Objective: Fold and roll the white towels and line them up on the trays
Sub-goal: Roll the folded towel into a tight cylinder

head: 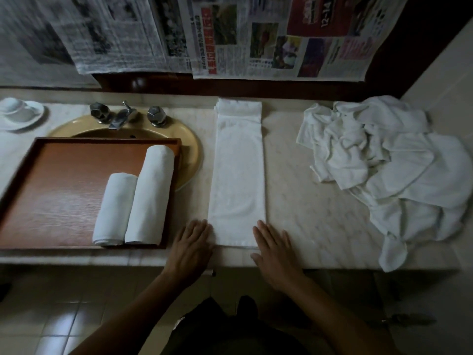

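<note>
Head view: dim.
Left hand [190, 245], right hand [275, 252]: grips spread flat on near corners of folded towel [238, 175].
Tray [64, 188]: left end cropped.

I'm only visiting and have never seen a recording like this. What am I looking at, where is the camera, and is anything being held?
There is no machine here. These are a person's two bare hands, filmed by one camera worn on the head that looks down at a counter.

The left hand and right hand lie flat, fingers straight, at the near corners of a towel folded into a long strip. They hold nothing and only rest there.

To the left, a wooden tray sits partly over a sink. It carries a short roll and a long roll of towel, side by side. To the right lies a pile of loose towels.

A cup stands at the far left, and newspapers hang on the wall behind.
</note>
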The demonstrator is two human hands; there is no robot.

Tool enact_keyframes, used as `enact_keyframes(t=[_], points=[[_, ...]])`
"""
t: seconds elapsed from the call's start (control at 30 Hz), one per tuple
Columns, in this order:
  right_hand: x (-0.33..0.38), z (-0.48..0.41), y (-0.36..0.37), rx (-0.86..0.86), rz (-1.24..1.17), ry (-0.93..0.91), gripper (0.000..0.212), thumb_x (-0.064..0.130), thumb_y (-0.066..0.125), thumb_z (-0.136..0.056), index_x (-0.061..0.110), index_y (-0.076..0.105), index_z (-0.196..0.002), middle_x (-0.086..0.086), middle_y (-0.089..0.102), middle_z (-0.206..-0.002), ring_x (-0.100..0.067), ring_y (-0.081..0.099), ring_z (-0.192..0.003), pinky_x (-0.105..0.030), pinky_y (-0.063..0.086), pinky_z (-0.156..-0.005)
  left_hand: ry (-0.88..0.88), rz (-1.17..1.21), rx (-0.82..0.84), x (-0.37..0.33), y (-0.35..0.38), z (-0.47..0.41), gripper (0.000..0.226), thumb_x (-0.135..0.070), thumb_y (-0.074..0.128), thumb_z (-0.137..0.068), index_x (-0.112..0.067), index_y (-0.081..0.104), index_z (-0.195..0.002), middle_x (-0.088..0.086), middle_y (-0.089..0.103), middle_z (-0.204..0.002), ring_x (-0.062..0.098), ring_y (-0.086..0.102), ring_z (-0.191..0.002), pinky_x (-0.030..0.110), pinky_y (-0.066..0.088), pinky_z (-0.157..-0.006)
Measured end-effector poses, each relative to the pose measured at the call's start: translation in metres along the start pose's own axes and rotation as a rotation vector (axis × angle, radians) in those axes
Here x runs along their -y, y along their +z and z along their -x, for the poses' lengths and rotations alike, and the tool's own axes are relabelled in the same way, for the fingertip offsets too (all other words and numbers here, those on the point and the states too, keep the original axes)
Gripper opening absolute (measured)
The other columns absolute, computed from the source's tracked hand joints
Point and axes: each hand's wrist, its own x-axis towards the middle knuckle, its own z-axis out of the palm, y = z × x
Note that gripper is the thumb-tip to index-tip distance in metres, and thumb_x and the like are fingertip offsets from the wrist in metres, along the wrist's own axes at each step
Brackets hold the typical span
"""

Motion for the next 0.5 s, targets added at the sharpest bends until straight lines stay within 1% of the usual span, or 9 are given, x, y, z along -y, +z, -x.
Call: enact_keyframes(t=[0.07, 0.1, 0.13, 0.23, 0.3, 0.33, 0.37, 0.43, 0.5], points=[[0.004, -0.002, -0.012, -0.074, -0.107, 0.016, 0.059, 0.042, 0.033, -0.102, 0.015, 0.041, -0.154, -0.005, 0.019, -0.169, -0.027, 0.016, -0.156, -0.052, 0.011, -0.126, -0.051, 0.045, -0.040, -0.005, -0.004, -0.001, 0.065, -0.055, 0.024, -0.105, -0.012, 0.062, -0.135, 0.009, 0.058, -0.144, 0.034, 0.047, -0.140, 0.051, 0.037, -0.114], [0.006, -0.008, -0.018, -0.142, -0.142, 0.018, 0.053, 0.039, 0.035, -0.101, 0.013, 0.051, -0.145, -0.009, 0.030, -0.165, -0.030, 0.025, -0.153, -0.053, 0.019, -0.124, -0.072, 0.065, -0.058, -0.010, -0.008, -0.005, 0.061, -0.053, 0.028, -0.104, -0.013, 0.060, -0.136, 0.009, 0.056, -0.146, 0.033, 0.045, -0.141, 0.050, 0.035, -0.116], [0.008, -0.014, -0.023, -0.182, -0.159, 0.015, 0.050, 0.037, 0.037, -0.102, 0.013, 0.054, -0.142, -0.011, 0.033, -0.163, -0.031, 0.027, -0.152, -0.053, 0.024, -0.123, -0.072, 0.081, -0.081, -0.018, -0.010, -0.011, 0.061, -0.052, 0.029, -0.104, -0.013, 0.056, -0.142, 0.010, 0.050, -0.153, 0.031, 0.040, -0.146, 0.050, 0.032, -0.119], [0.013, -0.039, -0.033, -0.134, -0.107, -0.040, 0.057, 0.030, 0.043, -0.104, 0.020, 0.032, -0.159, -0.009, 0.012, -0.171, -0.028, 0.010, -0.158, -0.050, 0.017, -0.125, 0.031, 0.063, -0.046, -0.038, -0.011, -0.035, 0.063, -0.052, 0.022, -0.107, -0.019, 0.033, -0.159, 0.004, 0.019, -0.169, 0.024, 0.014, -0.157, 0.048, 0.019, -0.125], [0.013, -0.052, -0.032, -0.077, -0.025, -0.063, 0.061, 0.034, 0.042, -0.106, 0.022, 0.022, -0.162, -0.007, 0.007, -0.172, -0.028, 0.006, -0.158, -0.056, 0.016, -0.125, 0.087, 0.011, 0.037, -0.040, -0.008, -0.048, 0.067, -0.055, 0.012, -0.107, -0.018, 0.034, -0.159, 0.004, 0.021, -0.168, 0.024, 0.018, -0.156, 0.051, 0.025, -0.124], [0.010, -0.056, -0.029, -0.052, 0.018, -0.034, 0.062, 0.040, 0.039, -0.106, 0.022, 0.021, -0.163, -0.007, 0.007, -0.172, -0.029, 0.007, -0.158, -0.060, 0.017, -0.123, 0.073, -0.036, 0.058, -0.039, -0.008, -0.054, 0.070, -0.056, 0.008, -0.107, -0.017, 0.034, -0.159, 0.005, 0.021, -0.168, 0.026, 0.020, -0.156, 0.054, 0.026, -0.123], [0.005, -0.059, -0.027, -0.043, 0.038, 0.031, 0.064, 0.045, 0.037, -0.106, 0.021, 0.020, -0.163, -0.006, 0.008, -0.172, -0.029, 0.007, -0.158, -0.062, 0.015, -0.123, 0.029, -0.078, 0.097, -0.036, -0.009, -0.057, 0.072, -0.056, 0.006, -0.106, -0.015, 0.027, -0.161, 0.007, 0.015, -0.169, 0.028, 0.016, -0.157, 0.056, 0.021, -0.124], [-0.004, -0.062, -0.026, -0.068, 0.020, 0.209, 0.068, 0.048, 0.035, -0.105, 0.018, 0.019, -0.163, -0.009, 0.009, -0.171, -0.032, 0.006, -0.158, -0.063, 0.009, -0.123, -0.078, -0.132, 0.119, -0.030, -0.008, -0.064, 0.072, -0.053, 0.011, -0.106, -0.012, 0.006, -0.164, 0.011, -0.005, -0.171, 0.031, -0.004, -0.158, 0.056, 0.000, -0.125], [-0.008, -0.069, -0.027, -0.112, 0.011, 0.281, 0.069, 0.045, 0.038, -0.105, 0.014, 0.017, -0.163, -0.013, 0.007, -0.171, -0.035, 0.004, -0.157, -0.061, 0.008, -0.123, -0.130, -0.132, 0.072, -0.032, -0.015, -0.074, 0.072, -0.050, 0.017, -0.106, -0.012, -0.006, -0.163, 0.011, -0.016, -0.169, 0.031, -0.015, -0.157, 0.054, -0.006, -0.124]])
